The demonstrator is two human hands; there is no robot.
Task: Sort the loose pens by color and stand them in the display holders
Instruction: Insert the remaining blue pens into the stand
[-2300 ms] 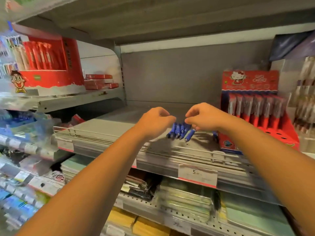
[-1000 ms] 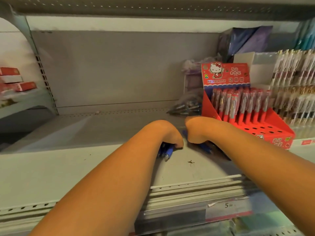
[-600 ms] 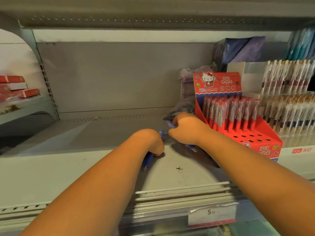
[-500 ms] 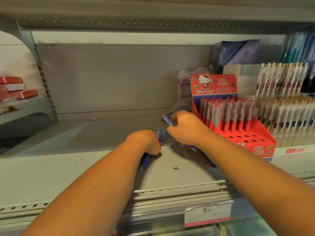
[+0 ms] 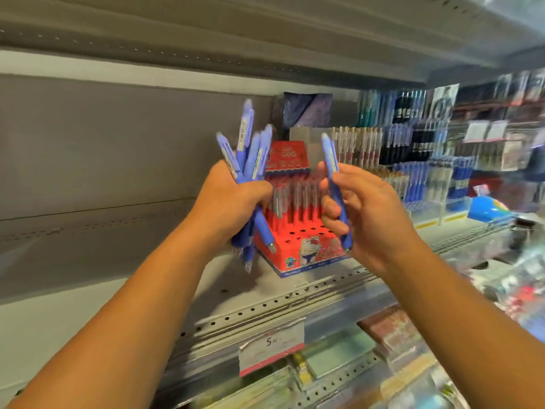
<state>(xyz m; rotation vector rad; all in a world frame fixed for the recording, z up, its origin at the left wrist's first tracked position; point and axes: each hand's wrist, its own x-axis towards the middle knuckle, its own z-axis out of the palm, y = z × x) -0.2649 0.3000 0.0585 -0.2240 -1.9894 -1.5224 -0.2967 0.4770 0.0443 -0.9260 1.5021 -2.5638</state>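
Display holder (image 5: 303, 231), red, is sitting on the grey shelf (image 5: 88, 261). Before it, our left hand (image 5: 227, 202) is gripping a bundle of blue pens (image 5: 250, 152), fingers curled round them; our right hand (image 5: 371, 211) is pinching a single blue pen (image 5: 330, 157) upright.

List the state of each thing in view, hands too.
left hand: grips blue pen bundle
blue pen bundle: fanned, held above shelf
right hand: holds single blue pen
single blue pen: roughly upright
red display holder: standing on shelf, front holes empty
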